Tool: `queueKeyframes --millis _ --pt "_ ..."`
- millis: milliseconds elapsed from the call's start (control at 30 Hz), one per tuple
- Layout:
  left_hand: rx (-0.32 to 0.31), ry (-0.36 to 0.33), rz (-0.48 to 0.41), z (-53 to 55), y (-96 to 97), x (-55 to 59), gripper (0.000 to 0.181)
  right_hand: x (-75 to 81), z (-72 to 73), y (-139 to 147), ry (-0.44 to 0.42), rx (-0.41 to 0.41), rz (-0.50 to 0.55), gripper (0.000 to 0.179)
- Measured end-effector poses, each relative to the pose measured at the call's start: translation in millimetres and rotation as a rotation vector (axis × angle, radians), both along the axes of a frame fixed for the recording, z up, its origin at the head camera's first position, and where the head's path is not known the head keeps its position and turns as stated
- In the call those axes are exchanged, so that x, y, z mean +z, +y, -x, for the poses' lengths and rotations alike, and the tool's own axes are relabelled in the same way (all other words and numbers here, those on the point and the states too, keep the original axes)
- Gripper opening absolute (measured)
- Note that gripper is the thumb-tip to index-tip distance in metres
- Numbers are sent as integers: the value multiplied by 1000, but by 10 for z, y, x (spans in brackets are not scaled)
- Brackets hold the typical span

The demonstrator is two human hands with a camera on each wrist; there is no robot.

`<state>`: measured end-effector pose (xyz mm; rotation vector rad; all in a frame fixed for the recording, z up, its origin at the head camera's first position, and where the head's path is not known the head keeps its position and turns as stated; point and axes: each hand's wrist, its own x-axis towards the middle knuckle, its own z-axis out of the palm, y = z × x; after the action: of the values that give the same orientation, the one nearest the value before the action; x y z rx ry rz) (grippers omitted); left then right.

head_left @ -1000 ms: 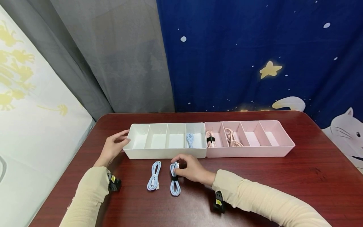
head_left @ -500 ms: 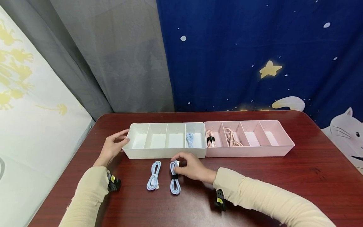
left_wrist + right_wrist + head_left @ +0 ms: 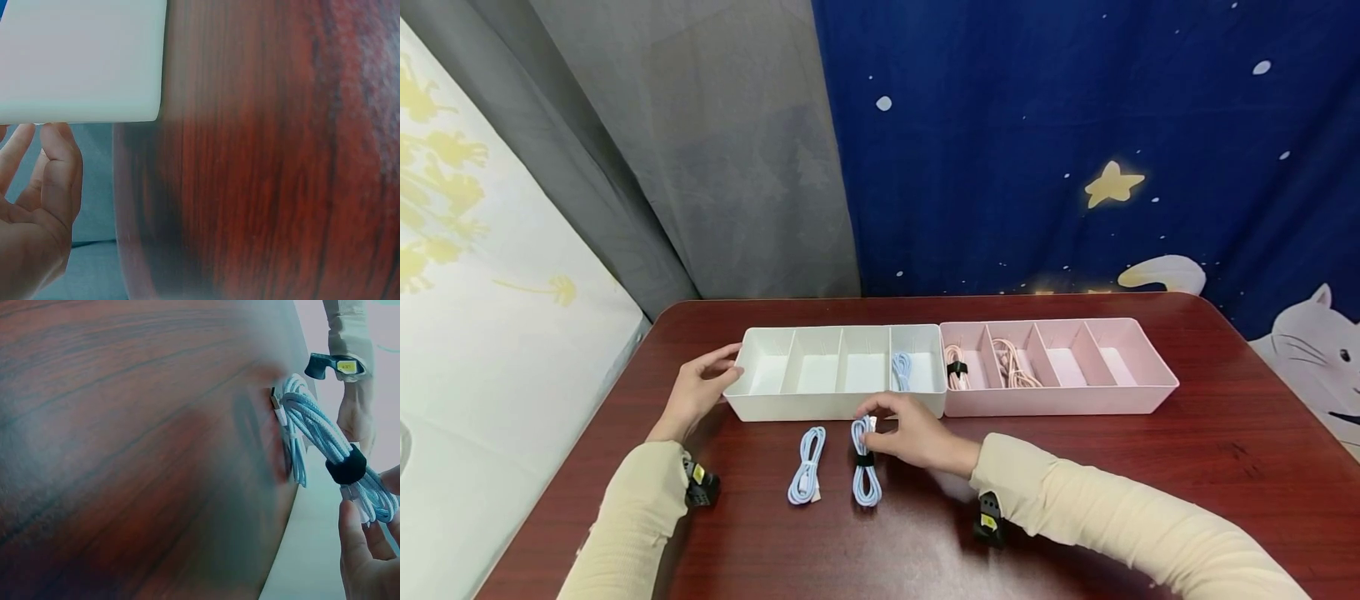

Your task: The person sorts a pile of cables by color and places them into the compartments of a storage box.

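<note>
My right hand (image 3: 917, 435) pinches the upper end of a coiled light blue cable (image 3: 867, 487) bound with a black strap, just in front of the white organizer box (image 3: 820, 407). In the right wrist view, thumb and fingers grip one end of this cable (image 3: 315, 428), and the far end slants up. A second coiled blue cable (image 3: 807, 467) lies on the table to its left. My left hand (image 3: 694, 398) rests its fingertips against the left end of the white box; in the left wrist view they touch the end wall (image 3: 81, 62).
A pink divided box (image 3: 1052, 403) adjoins the white one on the right. Its two left compartments hold pink cables (image 3: 1017, 367). Another blue cable (image 3: 902, 371) sits in the white box's rightmost compartment. Curtains hang behind the dark red table (image 3: 1075, 450).
My right hand has risen slightly toward the white box, and the strapped blue cable has moved up with it. The left hand has stayed in place.
</note>
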<state>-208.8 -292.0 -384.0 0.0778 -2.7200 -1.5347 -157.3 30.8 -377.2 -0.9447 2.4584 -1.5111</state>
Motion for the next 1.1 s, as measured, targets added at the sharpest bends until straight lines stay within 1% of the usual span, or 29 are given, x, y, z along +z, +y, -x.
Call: queueKeyframes --millis 133,267,333,500,700,833,1100 --pt "-6 5 5 3 0 -8 48 47 10 16 -26 19 26 23" --pt "-4 7 11 5 1 -3 48 102 35 32 -12 28 21 22" --pt "-1 6 13 6 3 1 48 133 50 36 -10 26 18 22" --pt "1 6 17 6 4 6 49 228 81 39 -43 15 31 22" --pt "-4 12 24 -2 1 1 49 295 126 42 2 13 22 22" --pt "0 7 19 -8 0 2 49 327 162 48 17 16 29 22" --pt "4 7 26 -9 7 -5 49 404 212 50 -4 -4 51 24"
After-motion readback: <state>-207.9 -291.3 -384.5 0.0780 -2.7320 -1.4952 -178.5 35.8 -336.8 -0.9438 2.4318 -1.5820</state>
